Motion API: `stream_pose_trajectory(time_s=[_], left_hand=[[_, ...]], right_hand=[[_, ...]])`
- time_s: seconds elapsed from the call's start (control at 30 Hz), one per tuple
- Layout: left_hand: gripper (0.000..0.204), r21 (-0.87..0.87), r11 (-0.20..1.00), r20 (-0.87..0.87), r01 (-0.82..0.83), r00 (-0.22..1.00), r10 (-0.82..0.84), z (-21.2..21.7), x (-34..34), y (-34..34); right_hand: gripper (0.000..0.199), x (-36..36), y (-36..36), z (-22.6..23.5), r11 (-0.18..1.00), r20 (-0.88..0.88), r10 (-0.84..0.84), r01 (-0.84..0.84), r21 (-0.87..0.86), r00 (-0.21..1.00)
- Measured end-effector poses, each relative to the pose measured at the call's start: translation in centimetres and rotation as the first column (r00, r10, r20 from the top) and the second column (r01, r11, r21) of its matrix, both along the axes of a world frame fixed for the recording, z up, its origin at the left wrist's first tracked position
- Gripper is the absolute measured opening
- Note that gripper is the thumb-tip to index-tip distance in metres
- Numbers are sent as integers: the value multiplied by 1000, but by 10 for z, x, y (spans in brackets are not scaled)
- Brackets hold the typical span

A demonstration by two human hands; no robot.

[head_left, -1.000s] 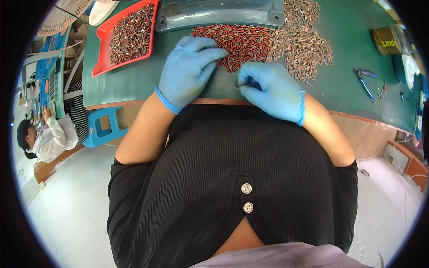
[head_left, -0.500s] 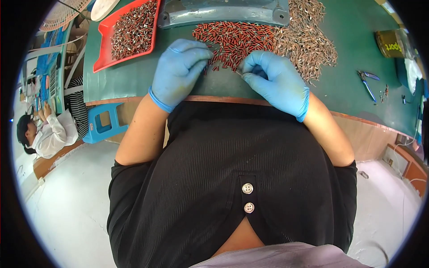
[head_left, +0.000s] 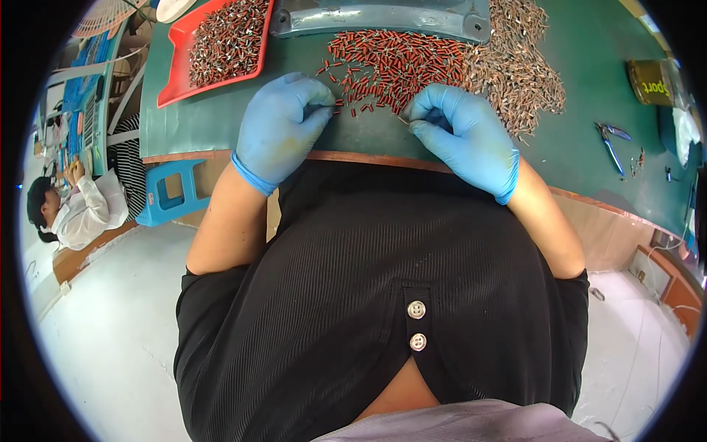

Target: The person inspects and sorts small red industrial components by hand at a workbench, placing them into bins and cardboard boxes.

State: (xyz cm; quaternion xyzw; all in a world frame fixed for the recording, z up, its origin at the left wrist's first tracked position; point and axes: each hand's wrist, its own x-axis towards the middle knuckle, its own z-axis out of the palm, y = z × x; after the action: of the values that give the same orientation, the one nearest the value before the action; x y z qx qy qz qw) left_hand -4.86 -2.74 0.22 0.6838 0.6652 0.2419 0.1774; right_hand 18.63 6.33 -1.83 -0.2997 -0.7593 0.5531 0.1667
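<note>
Both my hands wear blue gloves and hover over the near edge of a green table. My left hand (head_left: 281, 127) is closed in a pinch, with a small red cylindrical part (head_left: 337, 111) at its fingertips. Thumb and forefinger of my right hand (head_left: 465, 136) pinch a thin metal pin (head_left: 402, 119); its inner end is hidden by the glove. Just beyond the hands spreads a pile of small red cylindrical parts with metal ends (head_left: 398, 62). Several of them lie loose between my hands.
A red tray (head_left: 213, 94) of similar small parts stands at the far left. Brownish metal pieces (head_left: 519, 66) are heaped on the right. Behind the red pile is a grey metal block (head_left: 379, 18). Blue-handled pliers (head_left: 613, 147) lie far right. A blue stool (head_left: 166, 195) and a seated person (head_left: 85, 210) are at left.
My left hand has moved slightly left and down, away from the red pile, opening more room between the hands. The whole table view has shifted a little to the right.
</note>
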Motion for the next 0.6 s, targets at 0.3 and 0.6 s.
stream_pose_trajectory(time_s=[0.3, 0.6], left_hand=[[9, -49, 997, -152, 60, 986, -67, -2, 4, 0], [13, 93, 991, -154, 96, 985, -81, 10, 15, 15]], right_hand=[[9, 1, -1, -1, 999, -6, 3, -3, 34, 1000], [8, -17, 0, 5, 969, -54, -87, 72, -236, 995]])
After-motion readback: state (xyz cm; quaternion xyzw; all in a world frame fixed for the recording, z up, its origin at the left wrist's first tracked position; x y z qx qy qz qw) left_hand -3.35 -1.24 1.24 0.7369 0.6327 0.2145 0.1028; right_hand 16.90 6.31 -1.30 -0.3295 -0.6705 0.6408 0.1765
